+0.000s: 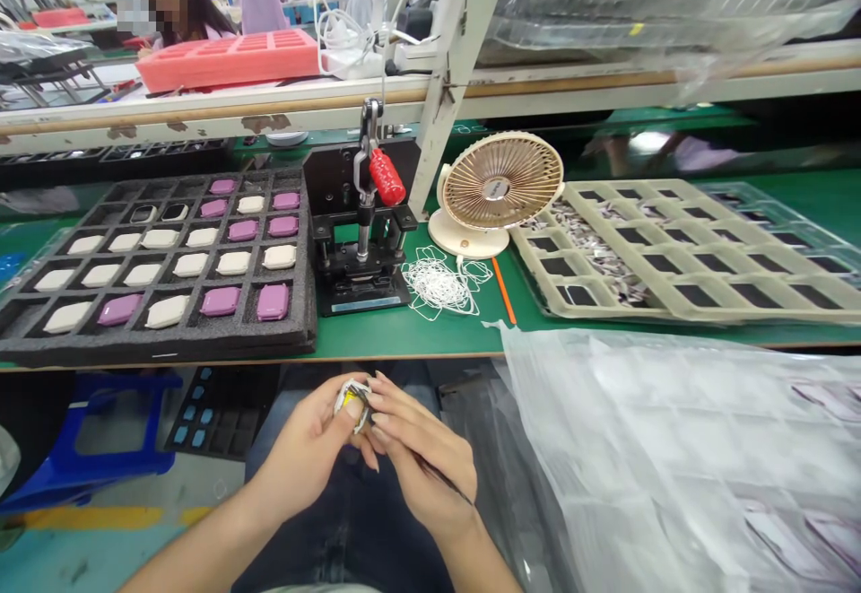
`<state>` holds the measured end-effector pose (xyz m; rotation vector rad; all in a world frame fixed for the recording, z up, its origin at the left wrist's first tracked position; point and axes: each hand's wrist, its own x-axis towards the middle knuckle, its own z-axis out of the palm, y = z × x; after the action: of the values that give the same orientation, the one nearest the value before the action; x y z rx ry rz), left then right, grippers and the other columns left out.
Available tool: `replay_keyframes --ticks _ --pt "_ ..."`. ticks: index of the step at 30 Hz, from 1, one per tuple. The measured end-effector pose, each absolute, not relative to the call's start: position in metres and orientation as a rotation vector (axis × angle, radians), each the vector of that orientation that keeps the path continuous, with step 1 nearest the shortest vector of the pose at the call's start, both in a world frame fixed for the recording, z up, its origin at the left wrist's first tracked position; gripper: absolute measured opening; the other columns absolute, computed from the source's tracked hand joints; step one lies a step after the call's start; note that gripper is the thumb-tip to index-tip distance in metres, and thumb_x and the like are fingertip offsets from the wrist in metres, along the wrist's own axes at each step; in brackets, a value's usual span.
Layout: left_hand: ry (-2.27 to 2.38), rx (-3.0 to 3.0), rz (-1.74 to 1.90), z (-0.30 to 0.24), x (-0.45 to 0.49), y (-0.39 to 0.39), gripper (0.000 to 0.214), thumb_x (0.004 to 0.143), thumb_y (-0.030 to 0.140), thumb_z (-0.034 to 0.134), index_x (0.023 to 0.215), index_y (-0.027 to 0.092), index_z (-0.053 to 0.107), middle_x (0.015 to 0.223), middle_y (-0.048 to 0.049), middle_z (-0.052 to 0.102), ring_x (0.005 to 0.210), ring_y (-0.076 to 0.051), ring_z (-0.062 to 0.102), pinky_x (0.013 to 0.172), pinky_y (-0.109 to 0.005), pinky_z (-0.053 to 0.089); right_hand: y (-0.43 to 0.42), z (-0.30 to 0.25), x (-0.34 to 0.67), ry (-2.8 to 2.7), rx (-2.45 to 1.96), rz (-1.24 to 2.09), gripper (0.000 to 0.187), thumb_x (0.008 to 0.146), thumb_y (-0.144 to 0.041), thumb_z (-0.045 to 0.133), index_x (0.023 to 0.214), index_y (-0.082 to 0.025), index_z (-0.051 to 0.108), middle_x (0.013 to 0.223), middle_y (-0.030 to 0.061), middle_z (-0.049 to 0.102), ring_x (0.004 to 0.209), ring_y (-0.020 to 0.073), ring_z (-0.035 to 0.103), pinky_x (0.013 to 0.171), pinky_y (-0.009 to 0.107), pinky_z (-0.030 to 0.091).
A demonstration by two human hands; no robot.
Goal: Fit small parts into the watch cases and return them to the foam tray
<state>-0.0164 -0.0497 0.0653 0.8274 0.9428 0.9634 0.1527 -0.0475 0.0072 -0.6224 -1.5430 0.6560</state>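
Our left hand (302, 458) and right hand (421, 458) come together at six o'clock, above our lap. The left hand is closed on a small white-and-yellow part (352, 403), pinching it between thumb and fingers. The right hand is curled, its fingertips (383, 412) against the same part, and a thin dark tool (444, 478) lies along its palm and pokes out past the little finger.

Ahead of us runs a green counter (417, 337). At eleven o'clock, a black foam tray (154, 351) sits on it, holding rows of white and purple pads (273, 301). At twelve o'clock stands a hand press (360, 270) with a red handle. Just right of the press lie a tangle of white wire (437, 286) and an orange pencil (504, 292), with a small fan (501, 182) behind them. At two o'clock, a beige tray (673, 306) sits on the counter. A clear plastic sheet (646, 449) spreads at three o'clock, close to our right hand. A blue stool (87, 472) stands at nine o'clock.
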Motion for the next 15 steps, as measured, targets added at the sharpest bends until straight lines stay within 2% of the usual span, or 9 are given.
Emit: replay_keyframes --ticks 4,10,15 --pt "1.010 0.894 0.979 0.0661 -0.0165 -0.0498 0.047 0.097 0.050 0.070 0.128 0.014 0.067 0.096 -0.0086 0.074 0.067 -0.015 0.067 0.068 -0.033 0.060 -0.0480 0.0098 0.1518 -1.549 -0.639 0.683 0.053 0.088 0.009 0.069 0.127 -0.025 0.077 0.129 0.0088 0.077 0.124 0.0332 0.073 0.104 0.056 0.064" --pt "1.091 0.960 0.939 0.0669 -0.0190 -0.0509 0.049 0.098 0.053 0.068 0.131 0.016 0.066 0.100 -0.0097 0.075 0.067 -0.016 0.069 0.070 -0.034 0.060 -0.0464 0.0130 0.1559 -1.601 -0.621 0.697 0.053 0.091 0.006 0.067 0.131 -0.027 0.076 0.132 0.0090 0.076 0.127 0.0338 0.071 0.105 0.055 0.064" --pt "1.055 0.944 0.920 0.0668 -0.0209 -0.0509 0.049 0.098 0.051 0.069 0.131 0.015 0.067 0.092 -0.0080 0.074 0.069 -0.017 0.069 0.070 -0.034 0.060 -0.0464 0.0092 0.1575 -1.655 -0.588 0.669 0.048 0.098 0.000 0.062 0.134 -0.028 0.075 0.134 0.0094 0.075 0.130 0.0339 0.069 0.105 0.058 0.063"
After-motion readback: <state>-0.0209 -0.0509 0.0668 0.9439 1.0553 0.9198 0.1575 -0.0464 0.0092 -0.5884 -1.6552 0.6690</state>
